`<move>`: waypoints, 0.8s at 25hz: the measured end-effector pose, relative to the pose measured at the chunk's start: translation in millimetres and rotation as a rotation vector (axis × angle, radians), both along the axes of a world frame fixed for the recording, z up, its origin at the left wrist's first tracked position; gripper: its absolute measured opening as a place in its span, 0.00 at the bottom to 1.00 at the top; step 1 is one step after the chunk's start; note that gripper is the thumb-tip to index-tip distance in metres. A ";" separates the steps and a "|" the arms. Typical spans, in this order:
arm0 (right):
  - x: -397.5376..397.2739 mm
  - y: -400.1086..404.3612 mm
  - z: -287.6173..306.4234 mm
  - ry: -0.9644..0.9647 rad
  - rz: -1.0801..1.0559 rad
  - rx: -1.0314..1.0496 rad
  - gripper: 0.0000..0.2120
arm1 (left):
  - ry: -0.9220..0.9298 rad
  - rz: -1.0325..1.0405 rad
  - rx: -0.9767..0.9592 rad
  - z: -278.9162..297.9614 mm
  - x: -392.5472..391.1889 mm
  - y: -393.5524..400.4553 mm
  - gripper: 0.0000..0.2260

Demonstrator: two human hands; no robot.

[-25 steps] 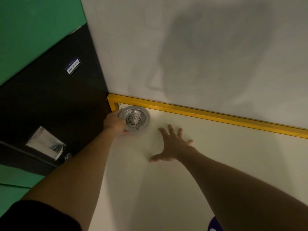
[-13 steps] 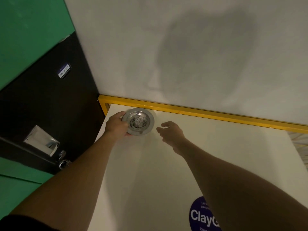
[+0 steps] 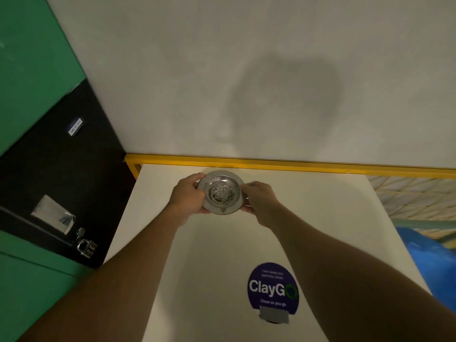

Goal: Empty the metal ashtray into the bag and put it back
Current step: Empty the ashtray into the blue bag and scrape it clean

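Head view: ashtray (image 3: 221, 192) gripped between both hands' fingers (image 3: 197, 177).

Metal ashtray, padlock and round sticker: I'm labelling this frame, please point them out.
metal ashtray (image 3: 222, 191): head view, ash-filled bowl.
padlock (image 3: 86, 247): head view, metal body.
round sticker (image 3: 271, 290): head view, printed lettering.

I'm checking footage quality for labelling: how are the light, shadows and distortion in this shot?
Head view: dim, warm light; a broad soft shadow falls on the wall. Wide-angle bending curves the yellow rail and table edges. The ashtray, held by the left hand and right hand, is fairly sharp with mild glare on its rim; the sticker reads clearly.
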State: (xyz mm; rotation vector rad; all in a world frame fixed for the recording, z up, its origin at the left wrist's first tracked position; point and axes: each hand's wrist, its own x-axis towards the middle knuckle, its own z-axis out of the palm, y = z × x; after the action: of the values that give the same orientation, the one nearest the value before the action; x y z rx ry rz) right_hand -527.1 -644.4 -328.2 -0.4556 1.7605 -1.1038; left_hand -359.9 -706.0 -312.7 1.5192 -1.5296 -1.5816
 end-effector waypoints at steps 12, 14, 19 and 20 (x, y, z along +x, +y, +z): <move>-75.8 140.2 40.9 -0.142 -0.193 -0.029 0.05 | -0.051 -0.217 -0.070 33.9 -88.0 106.5 0.19; -88.8 164.5 43.4 -0.155 -0.241 -0.040 0.06 | -0.066 -0.251 -0.076 37.6 -105.7 126.4 0.20; -123.6 228.5 45.9 -0.176 -0.366 -0.072 0.07 | -0.079 -0.345 -0.109 44.5 -150.5 176.5 0.21; -131.6 242.4 46.0 -0.177 -0.387 -0.078 0.07 | -0.079 -0.368 -0.111 45.0 -160.9 187.1 0.22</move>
State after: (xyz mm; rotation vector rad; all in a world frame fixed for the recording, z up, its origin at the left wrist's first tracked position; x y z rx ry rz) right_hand -658.7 -402.0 -282.2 -0.0565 1.6916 -1.4397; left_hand -520.9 -518.9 -267.7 1.3074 -1.9969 -1.6104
